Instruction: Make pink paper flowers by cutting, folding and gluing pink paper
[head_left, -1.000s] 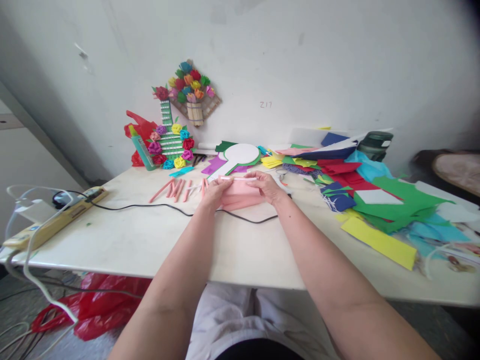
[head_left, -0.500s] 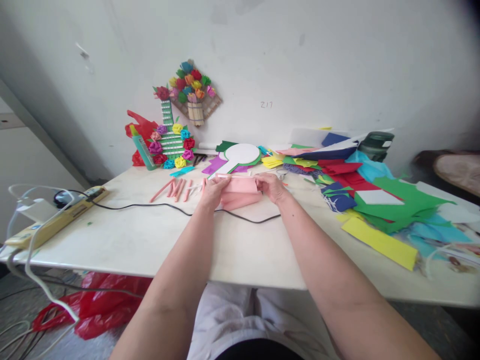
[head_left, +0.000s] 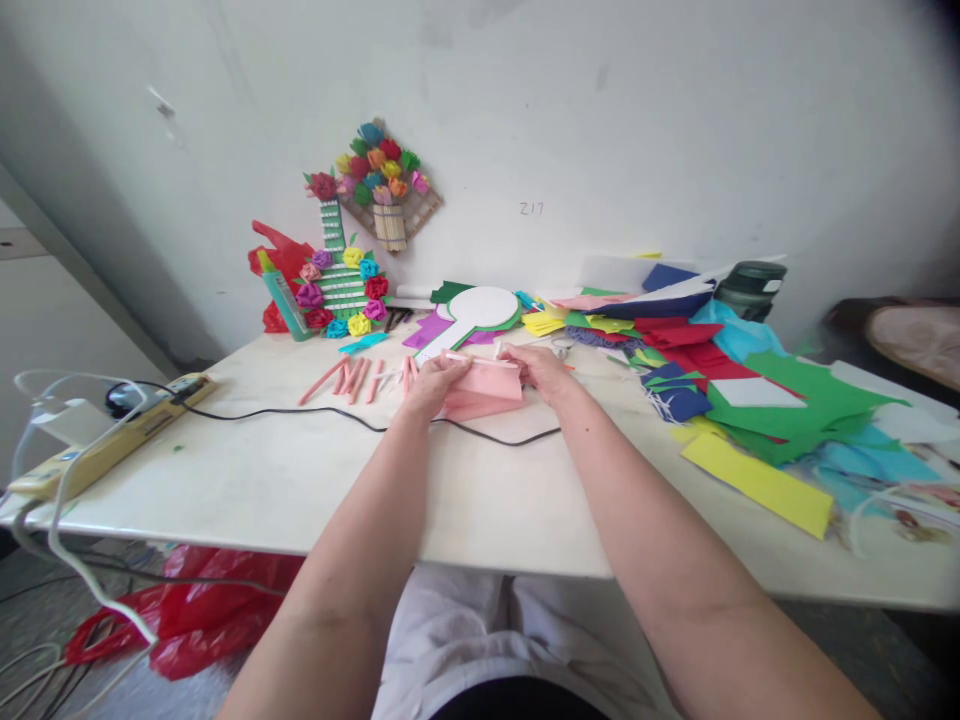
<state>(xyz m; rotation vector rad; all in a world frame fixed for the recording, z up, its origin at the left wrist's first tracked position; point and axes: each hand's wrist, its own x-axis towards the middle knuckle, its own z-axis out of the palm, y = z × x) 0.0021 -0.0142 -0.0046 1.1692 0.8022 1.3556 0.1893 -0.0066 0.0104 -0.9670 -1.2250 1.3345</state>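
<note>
A sheet of pink paper [head_left: 487, 392] spans the gap between my hands, with a pale narrow strip or stick along its top edge. My left hand [head_left: 437, 386] pinches that top edge at the left, its thumb on the paper. At the right end, my right hand [head_left: 541, 372] has closed fingers at the paper's corner; a small white tip shows near them. Several pink paper rolls [head_left: 358, 380] lie left of my hands. Just beyond the hands rests a white round-headed cutout [head_left: 484, 308] over green paper.
A black cable [head_left: 300, 411] crosses the table in front of my hands to a power strip [head_left: 112, 440]. Colored paper sheets [head_left: 795, 400] heap at the right. A glue bottle [head_left: 283, 298] and a flower-trimmed green guitar shape [head_left: 346, 285] stand at the back left.
My right hand has shifted slightly left along the paper's top edge. The pale strip along that edge now shows more clearly, slanting down toward the right.
</note>
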